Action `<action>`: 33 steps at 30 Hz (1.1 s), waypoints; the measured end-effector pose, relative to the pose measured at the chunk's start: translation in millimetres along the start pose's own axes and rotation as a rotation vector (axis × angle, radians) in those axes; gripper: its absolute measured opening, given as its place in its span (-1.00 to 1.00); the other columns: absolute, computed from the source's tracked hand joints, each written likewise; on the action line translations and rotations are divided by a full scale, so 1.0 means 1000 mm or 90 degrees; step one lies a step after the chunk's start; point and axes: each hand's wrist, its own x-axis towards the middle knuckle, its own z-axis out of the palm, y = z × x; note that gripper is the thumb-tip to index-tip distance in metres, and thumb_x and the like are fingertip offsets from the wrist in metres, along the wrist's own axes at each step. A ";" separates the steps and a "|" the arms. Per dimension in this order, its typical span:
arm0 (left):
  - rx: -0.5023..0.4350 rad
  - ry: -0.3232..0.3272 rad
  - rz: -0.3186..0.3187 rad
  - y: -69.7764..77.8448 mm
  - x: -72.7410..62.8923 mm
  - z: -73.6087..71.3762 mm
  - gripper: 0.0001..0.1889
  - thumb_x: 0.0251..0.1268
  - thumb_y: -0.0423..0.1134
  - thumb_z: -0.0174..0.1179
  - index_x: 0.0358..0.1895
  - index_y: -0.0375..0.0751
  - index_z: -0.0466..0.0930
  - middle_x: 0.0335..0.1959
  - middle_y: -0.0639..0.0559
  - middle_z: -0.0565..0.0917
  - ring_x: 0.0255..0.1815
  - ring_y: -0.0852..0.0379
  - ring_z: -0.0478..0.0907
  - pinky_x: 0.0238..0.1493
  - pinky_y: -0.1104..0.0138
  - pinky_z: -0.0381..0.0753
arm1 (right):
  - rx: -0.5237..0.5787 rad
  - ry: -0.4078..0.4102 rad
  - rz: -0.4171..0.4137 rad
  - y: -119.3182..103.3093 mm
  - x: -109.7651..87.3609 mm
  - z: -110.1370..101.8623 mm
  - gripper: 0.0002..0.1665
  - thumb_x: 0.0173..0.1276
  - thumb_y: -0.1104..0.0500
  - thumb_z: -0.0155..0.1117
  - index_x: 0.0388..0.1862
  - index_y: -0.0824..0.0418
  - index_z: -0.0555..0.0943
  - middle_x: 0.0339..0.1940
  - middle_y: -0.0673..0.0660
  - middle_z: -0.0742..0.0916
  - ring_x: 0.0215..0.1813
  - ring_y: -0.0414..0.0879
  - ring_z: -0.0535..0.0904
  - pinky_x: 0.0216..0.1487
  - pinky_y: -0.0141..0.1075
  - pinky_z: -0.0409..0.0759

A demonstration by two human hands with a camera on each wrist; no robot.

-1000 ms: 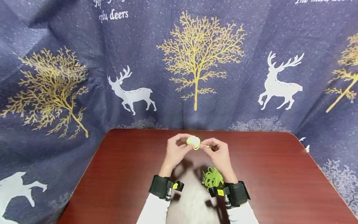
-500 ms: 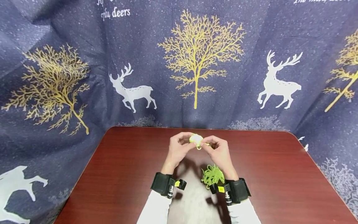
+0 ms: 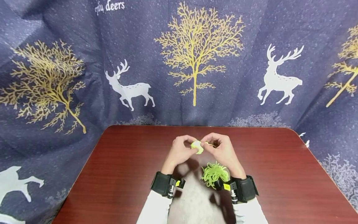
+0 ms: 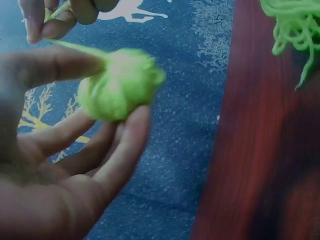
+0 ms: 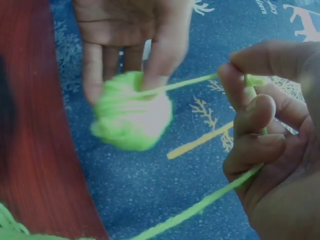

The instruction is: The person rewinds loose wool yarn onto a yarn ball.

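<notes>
Grips the yarn ball [image 3: 197, 147] between thumb and fingers [image 4: 131, 130] of the left hand [image 3: 181, 151], above the table [image 3: 126, 171], toward its far edge. Pinches the strand [image 5: 185, 84], straight rightward from the ball, in the right hand [image 3: 223, 151]. Appears round, though blurred.

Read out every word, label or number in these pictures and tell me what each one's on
"deers": white, on the blue backdrop, upper left in the head view; the word before it is unclear.
Right wrist view: rotated lettering on the same backdrop, too small and blurred to read.
Yellow labels beside the wrist straps: any print is too small to read.
</notes>
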 end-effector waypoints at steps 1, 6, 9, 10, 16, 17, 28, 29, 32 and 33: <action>0.016 -0.023 -0.001 0.001 -0.001 -0.001 -0.74 0.05 -0.37 0.43 -0.13 -0.23 0.73 -0.26 0.01 0.76 -0.28 0.11 0.69 -0.17 0.32 0.69 | 0.005 0.001 -0.002 0.000 0.000 -0.001 -0.88 0.26 0.34 0.46 -0.29 0.12 0.75 -0.45 0.08 0.75 -0.47 -0.09 0.54 -0.46 -0.37 0.47; 0.028 -0.161 0.019 -0.003 -0.003 -0.010 -0.72 0.03 -0.42 0.41 -0.12 -0.24 0.73 -0.27 0.04 0.75 -0.25 0.17 0.67 -0.13 0.33 0.67 | 0.059 0.040 0.002 0.003 0.002 -0.005 -0.93 0.27 0.34 0.46 -0.27 0.25 0.74 -0.46 0.23 0.72 -0.48 -0.11 0.54 -0.46 -0.40 0.45; -0.064 -0.252 0.037 -0.006 -0.004 -0.016 -0.69 0.05 -0.46 0.40 -0.07 -0.31 0.72 -0.21 -0.04 0.76 -0.21 0.13 0.71 -0.04 0.28 0.70 | 0.086 0.066 0.011 0.007 0.004 -0.006 -0.92 0.29 0.33 0.45 -0.25 0.29 0.73 -0.48 0.14 0.71 -0.49 -0.14 0.50 -0.46 -0.39 0.42; -0.111 -0.277 0.042 -0.007 -0.005 -0.018 -0.68 0.06 -0.48 0.39 -0.05 -0.34 0.71 -0.20 -0.07 0.76 -0.19 0.10 0.72 -0.02 0.24 0.71 | 0.093 0.072 0.014 0.009 0.005 -0.006 -0.91 0.30 0.32 0.45 -0.24 0.30 0.72 -0.47 0.10 0.71 -0.50 -0.15 0.49 -0.46 -0.39 0.42; -0.358 -0.283 0.124 -0.008 -0.008 -0.026 -0.67 0.13 -0.49 0.34 0.01 -0.41 0.67 -0.14 -0.09 0.75 -0.13 0.06 0.70 -0.03 0.24 0.71 | 0.104 0.102 0.035 0.020 0.006 0.001 -0.88 0.29 0.33 0.45 -0.21 0.33 0.73 -0.46 0.01 0.71 -0.49 -0.18 0.49 -0.45 -0.41 0.42; -0.395 -0.265 0.144 -0.008 -0.007 -0.026 -0.68 0.14 -0.49 0.33 0.01 -0.39 0.67 -0.13 -0.07 0.75 -0.12 0.07 0.69 -0.03 0.26 0.70 | 0.102 0.105 0.038 0.023 0.006 0.004 -0.88 0.28 0.34 0.46 -0.21 0.33 0.73 -0.46 0.02 0.72 -0.49 -0.19 0.49 -0.46 -0.42 0.42; -0.454 0.120 0.075 0.001 -0.006 -0.021 -0.68 0.18 -0.59 0.28 0.03 -0.43 0.64 -0.10 -0.11 0.72 -0.12 0.07 0.68 -0.10 0.32 0.73 | -0.039 -0.005 -0.005 0.010 -0.002 0.034 -0.89 0.24 0.30 0.49 -0.29 0.12 0.74 -0.44 -0.02 0.75 -0.51 -0.18 0.50 -0.51 -0.40 0.46; -0.403 0.139 0.066 0.002 -0.006 -0.020 -0.66 0.17 -0.59 0.30 0.05 -0.46 0.63 -0.10 -0.15 0.72 -0.12 0.04 0.68 -0.11 0.32 0.73 | -0.047 -0.011 -0.010 0.008 -0.002 0.034 -0.88 0.24 0.30 0.49 -0.29 0.10 0.74 -0.46 -0.05 0.73 -0.52 -0.19 0.48 -0.53 -0.40 0.44; -0.269 0.142 0.064 0.003 -0.004 -0.017 -0.65 0.17 -0.57 0.34 0.06 -0.43 0.65 -0.09 -0.24 0.72 -0.11 -0.10 0.69 -0.13 0.29 0.73 | -0.064 -0.019 -0.026 0.001 -0.004 0.033 -0.87 0.25 0.28 0.48 -0.30 0.06 0.73 -0.52 -0.09 0.67 -0.55 -0.21 0.44 -0.57 -0.40 0.41; -0.231 0.133 0.071 0.004 -0.004 -0.017 -0.65 0.16 -0.57 0.34 0.06 -0.39 0.67 -0.09 -0.25 0.72 -0.10 -0.14 0.68 -0.11 0.27 0.72 | -0.067 -0.021 -0.032 -0.001 -0.004 0.032 -0.87 0.25 0.28 0.49 -0.30 0.05 0.73 -0.54 -0.10 0.66 -0.56 -0.21 0.43 -0.58 -0.39 0.40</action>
